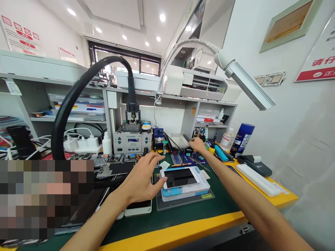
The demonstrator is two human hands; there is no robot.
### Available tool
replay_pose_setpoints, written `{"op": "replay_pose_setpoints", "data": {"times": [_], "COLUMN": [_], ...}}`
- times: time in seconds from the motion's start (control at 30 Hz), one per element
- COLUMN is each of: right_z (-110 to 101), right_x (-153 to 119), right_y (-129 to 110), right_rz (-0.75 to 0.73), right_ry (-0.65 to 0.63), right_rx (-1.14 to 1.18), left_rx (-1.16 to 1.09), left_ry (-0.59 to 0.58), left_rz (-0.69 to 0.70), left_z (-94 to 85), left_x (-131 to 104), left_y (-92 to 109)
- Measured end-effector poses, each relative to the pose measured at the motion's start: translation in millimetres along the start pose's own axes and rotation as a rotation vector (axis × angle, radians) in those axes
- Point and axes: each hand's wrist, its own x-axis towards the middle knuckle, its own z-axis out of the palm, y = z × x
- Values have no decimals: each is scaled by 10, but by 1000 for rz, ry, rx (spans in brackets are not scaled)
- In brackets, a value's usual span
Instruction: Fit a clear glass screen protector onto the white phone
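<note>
My left hand (142, 177) reaches in from the left with its fingers apart. Its thumb is at the left edge of a white-framed phone (181, 177) with a dark screen; whether it touches cannot be told. That phone lies on a white and blue plastic box (185, 191), which rests on a dark grid-patterned mat (172, 205). Farther back, my right hand (198, 144) is closed beside a flat, light-topped device (178, 141). A thin dark piece (186, 137) sticks out at its fingertips, too small to name. Another white phone (138, 208) lies partly under my left hand.
A hot-air station (133, 142) and a white bottle (106, 143) stand at the back. A thick black flexible arm (61, 104) arches over the left side. Tweezers (199, 163) lie behind the box. A blue spray can (243, 139) and a white bar (258, 179) are at right.
</note>
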Motion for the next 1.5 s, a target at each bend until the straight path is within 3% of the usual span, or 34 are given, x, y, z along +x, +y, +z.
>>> {"op": "replay_pose_setpoints", "data": {"times": [0.53, 1.33, 1.5], "right_z": [-13, -25, -7], "right_x": [-39, 12, 47], "right_y": [-72, -10, 20], "right_rz": [141, 179, 120], "right_ry": [61, 151, 133], "right_rx": [12, 127, 209], "left_rx": [-2, -16, -12], "left_ry": [17, 16, 12], "left_rz": [23, 34, 39], "left_z": [-33, -24, -24], "left_x": [-16, -5, -9], "left_y": [47, 43, 45]}}
